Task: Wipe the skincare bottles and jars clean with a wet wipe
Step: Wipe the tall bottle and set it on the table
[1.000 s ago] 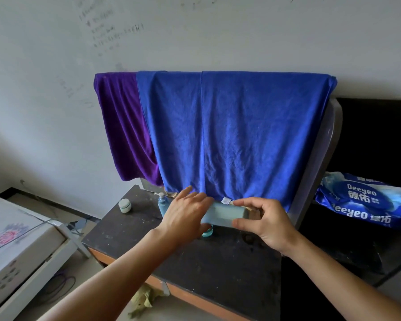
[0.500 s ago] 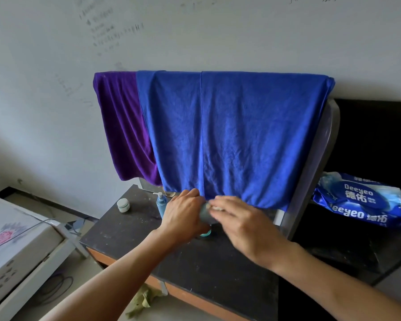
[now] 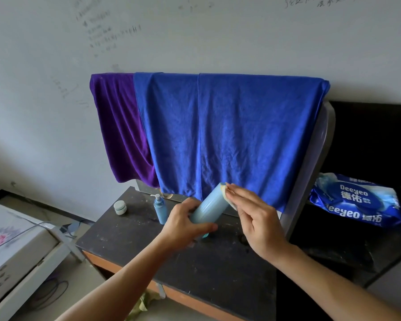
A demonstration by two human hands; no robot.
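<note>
My left hand (image 3: 186, 224) grips the lower end of a pale blue cylindrical bottle (image 3: 208, 206), which tilts up to the right above the dark table (image 3: 148, 246). My right hand (image 3: 255, 220) presses a small yellowish wet wipe (image 3: 228, 197) against the bottle's upper end. A blue pump bottle (image 3: 160, 209) stands on the table left of my hands. Further left sits a small white jar (image 3: 120, 207). Something teal (image 3: 205, 235) shows under my left hand, mostly hidden.
A blue towel (image 3: 229, 135) and a purple towel (image 3: 120, 126) hang behind the table. A blue wet-wipe pack (image 3: 354, 202) lies on the dark surface at right. A white appliance (image 3: 12, 246) stands at left. A crumpled yellowish wipe (image 3: 144, 302) lies on the floor.
The bottle went from lying level between both hands to tilting up to the right. My right hand slid from over the bottle's middle to its upper end with the wipe.
</note>
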